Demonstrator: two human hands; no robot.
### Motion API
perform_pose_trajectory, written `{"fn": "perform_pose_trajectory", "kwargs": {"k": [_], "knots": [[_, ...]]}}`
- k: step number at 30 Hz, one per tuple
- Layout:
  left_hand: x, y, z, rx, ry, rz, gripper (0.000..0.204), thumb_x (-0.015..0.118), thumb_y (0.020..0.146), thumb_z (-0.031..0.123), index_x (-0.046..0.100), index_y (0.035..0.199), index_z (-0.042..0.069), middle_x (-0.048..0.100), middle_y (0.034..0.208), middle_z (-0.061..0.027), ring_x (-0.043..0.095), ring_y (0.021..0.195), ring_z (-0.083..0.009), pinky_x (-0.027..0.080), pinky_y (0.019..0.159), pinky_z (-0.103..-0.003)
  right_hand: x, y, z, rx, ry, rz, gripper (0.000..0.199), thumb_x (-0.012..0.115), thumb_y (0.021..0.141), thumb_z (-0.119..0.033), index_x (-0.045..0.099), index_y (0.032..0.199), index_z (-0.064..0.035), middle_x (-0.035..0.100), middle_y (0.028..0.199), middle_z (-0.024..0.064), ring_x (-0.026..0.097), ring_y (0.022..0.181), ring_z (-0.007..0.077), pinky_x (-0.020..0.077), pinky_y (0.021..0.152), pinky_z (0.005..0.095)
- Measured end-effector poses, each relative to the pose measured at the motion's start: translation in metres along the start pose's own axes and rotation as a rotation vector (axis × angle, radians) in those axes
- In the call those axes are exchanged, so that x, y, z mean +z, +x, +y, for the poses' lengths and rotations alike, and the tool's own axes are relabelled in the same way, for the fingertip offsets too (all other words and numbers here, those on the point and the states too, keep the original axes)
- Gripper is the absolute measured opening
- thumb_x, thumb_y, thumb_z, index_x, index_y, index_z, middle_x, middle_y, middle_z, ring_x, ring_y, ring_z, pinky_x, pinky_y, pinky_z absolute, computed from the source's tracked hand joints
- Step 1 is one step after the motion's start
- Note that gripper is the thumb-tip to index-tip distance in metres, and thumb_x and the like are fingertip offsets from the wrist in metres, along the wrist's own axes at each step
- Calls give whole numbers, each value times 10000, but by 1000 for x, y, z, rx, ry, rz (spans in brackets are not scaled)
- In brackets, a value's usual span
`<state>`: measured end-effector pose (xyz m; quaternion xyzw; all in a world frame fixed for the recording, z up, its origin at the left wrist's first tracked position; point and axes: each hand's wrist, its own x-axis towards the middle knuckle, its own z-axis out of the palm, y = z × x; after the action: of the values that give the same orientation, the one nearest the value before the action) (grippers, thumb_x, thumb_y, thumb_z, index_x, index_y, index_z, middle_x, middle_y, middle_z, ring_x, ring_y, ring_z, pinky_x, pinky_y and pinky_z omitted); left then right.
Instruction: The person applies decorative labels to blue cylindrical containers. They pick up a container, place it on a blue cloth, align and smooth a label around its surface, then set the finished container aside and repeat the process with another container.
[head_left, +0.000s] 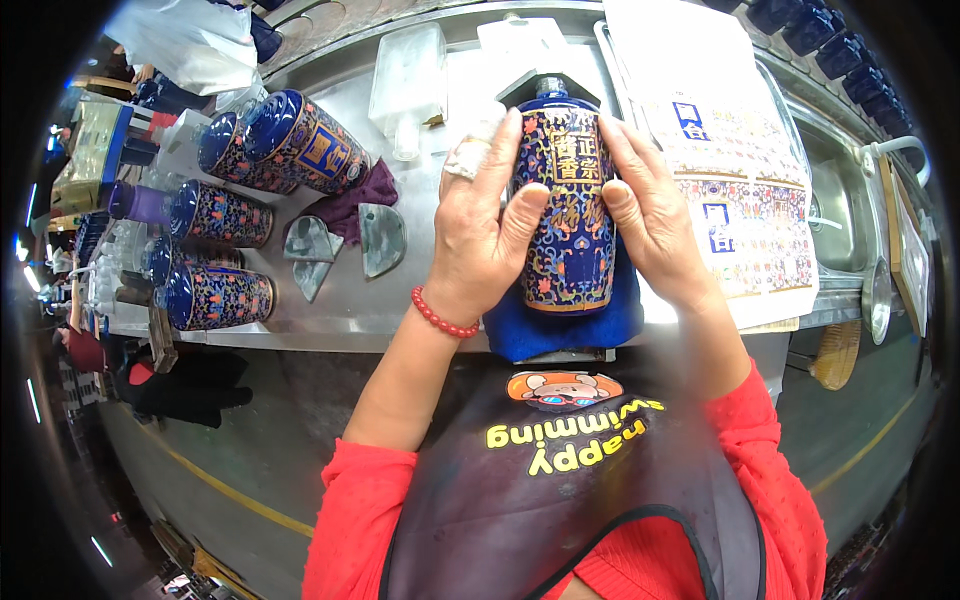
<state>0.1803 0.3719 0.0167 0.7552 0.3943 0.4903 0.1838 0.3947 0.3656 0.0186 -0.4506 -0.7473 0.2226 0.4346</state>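
**Both hands clasp a blue decorated bottle at the near edge of the desk**

The left hand (480, 225) and the right hand (650, 225) hold one blue bottle (570, 235) between them, each hand pressed on one flank. The left thumb lies across the front of the bottle, and the left fingers reach up near its shoulder; there is a pale ring on one of them and a red bead bracelet (440, 315) at the wrist. The right fingers lie along the other side, with the fingertips near the gold label. Both hands are grasping, not released, and both are equally near to the bottle.

The bottle is straight in front of the person, between the two hands. Its long axis runs away from the body: the base points to the person, the dark cap points to the far side. Under it lies a blue cloth (560, 330), which hangs a little over the near edge of the metal desk (390, 310).

To the left, further away, several similar blue bottles (215, 295) lie on their sides, and some grey curved pieces (380, 238) rest beside a dark purple cloth (365, 195). To the right lies a sheet of printed labels (745, 215). At the far side stand clear plastic shells (408, 75).
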Motion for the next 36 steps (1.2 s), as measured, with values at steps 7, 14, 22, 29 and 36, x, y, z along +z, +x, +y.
{"fn": "perform_pose_trajectory", "kwargs": {"k": [7,14,22,29,36], "knots": [[3,2,3,-26,50,-21,645,629,1007,361,484,1457,-79,642,1291,-236,596,1172,-390,403,1073,-446,0,1,0,22,13,-10,562,591,1039,-336,481,1498,-32,552,1371,241,571,1239,377,443,1061,414],[1,5,0,35,114,-38,644,622,1005,395,509,1449,-58,638,1282,-247,589,1171,-393,386,1077,-461,0,1,6,1,36,-22,568,592,1040,-322,466,1504,-19,550,1386,230,563,1255,372,434,1072,407],[-9,-1,0,141,61,-66,700,636,976,483,542,1432,-40,641,1293,-225,588,1133,-369,368,1058,-443,-19,-8,-3,-66,9,-72,573,642,1008,-288,485,1513,-68,522,1450,218,536,1308,372,429,1088,408],[-17,-26,0,78,31,-272,981,702,868,618,396,1536,-31,540,1429,-252,533,1246,-395,342,1106,-460,-21,-45,-5,-29,-14,-162,718,706,943,-401,465,1520,-48,509,1463,227,538,1303,379,440,1081,424],[-25,-25,3,55,-19,-376,1046,757,861,544,296,1564,-78,410,1525,-328,394,1442,-429,289,1195,-457,-13,-43,2,-43,45,-197,802,704,933,-468,415,1552,-48,493,1504,192,537,1325,309,415,1124,399]]}}
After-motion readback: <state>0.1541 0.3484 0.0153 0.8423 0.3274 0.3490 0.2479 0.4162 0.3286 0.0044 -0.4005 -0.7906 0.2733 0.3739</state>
